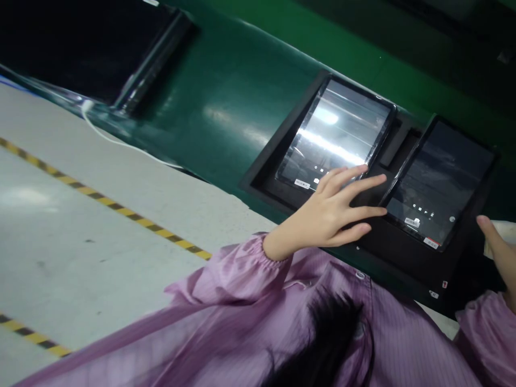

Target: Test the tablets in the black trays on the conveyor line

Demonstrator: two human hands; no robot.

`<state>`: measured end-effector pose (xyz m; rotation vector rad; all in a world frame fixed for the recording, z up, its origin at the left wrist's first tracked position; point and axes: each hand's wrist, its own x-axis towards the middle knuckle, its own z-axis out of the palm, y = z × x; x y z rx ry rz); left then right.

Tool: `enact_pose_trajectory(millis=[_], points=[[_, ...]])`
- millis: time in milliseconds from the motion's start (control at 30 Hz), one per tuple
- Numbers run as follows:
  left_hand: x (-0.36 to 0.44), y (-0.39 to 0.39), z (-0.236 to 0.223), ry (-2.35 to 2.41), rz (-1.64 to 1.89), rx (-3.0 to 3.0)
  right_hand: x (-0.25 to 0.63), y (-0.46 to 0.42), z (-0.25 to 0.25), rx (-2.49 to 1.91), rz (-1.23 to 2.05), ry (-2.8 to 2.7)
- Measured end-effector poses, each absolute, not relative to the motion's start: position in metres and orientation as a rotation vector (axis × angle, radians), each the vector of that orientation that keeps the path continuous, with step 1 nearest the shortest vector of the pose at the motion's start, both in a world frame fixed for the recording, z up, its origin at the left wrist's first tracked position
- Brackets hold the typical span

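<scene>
My left hand (336,207) is open, its fingers spread over the lower part of two tablets in a black tray (266,161). The left tablet (338,126) has a glossy screen with strong light reflections, and my fingers cover its lower right corner. Beside it, the right tablet (447,177) shows a dark screen with small white icons and a label with red on it near its bottom edge. My fingertips reach this tablet's left edge; whether they touch is unclear. At the right edge, my right hand (502,255) is partly cut off, one finger stretched out near a cream-coloured item (502,234).
The tray lies on a green bench mat (226,107). A large dark panel (80,43) stands at the upper left, with a white cable (121,142) hanging along the bench edge. Yellow-black tape (105,201) marks the grey floor (100,258) at the left.
</scene>
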<state>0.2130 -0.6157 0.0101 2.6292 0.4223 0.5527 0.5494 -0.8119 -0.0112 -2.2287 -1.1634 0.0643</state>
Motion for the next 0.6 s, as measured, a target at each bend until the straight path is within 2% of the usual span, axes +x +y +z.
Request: enact_pose_trajectory(millis=[67,167,233,333,433,600], points=[[0.226,-0.622,0.017,0.354,0.477,2.664,0.565,-0.832,-0.008,-2.506,0.052,-1.063],[0.246,-0.630,0.021,0.278,0.423,2.698,0.579,-0.848,-0.012,-2.641,0.276,-0.959],[0.258,-0.636,0.020,0.270,0.394,2.696,0.578,-0.844,-0.016,-2.503,0.267,-0.948],[0.272,-0.645,0.014,0.266,0.419,2.670,0.561,-0.821,-0.017,-1.995,0.078,-0.884],[0.279,-0.650,0.005,0.269,0.486,2.648,0.540,-0.796,-0.016,-1.567,0.103,-0.853],[0.280,-0.650,-0.003,0.273,0.501,2.639,0.529,-0.782,-0.021,-1.559,0.293,-0.935]])
